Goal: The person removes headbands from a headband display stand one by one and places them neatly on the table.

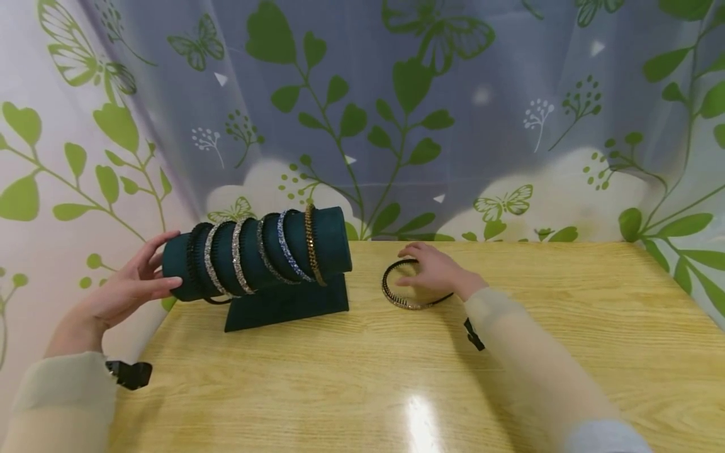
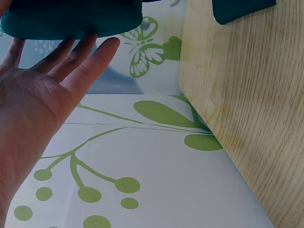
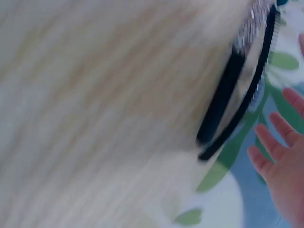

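Head view: left hand (image 1: pixel 121 290) grips one end of the stand (image 1: pixel 294 294); right hand (image 1: pixel 435 267), fingers (image 3: pixel 270 141) loosely spread, hovers by a headband (image 1: pixel 412 306).

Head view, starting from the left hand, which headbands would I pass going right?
Left hand, black headband, silver headband, another silver headband, dark grey headband, blue headband, gold headband, then the loose headband on the table.
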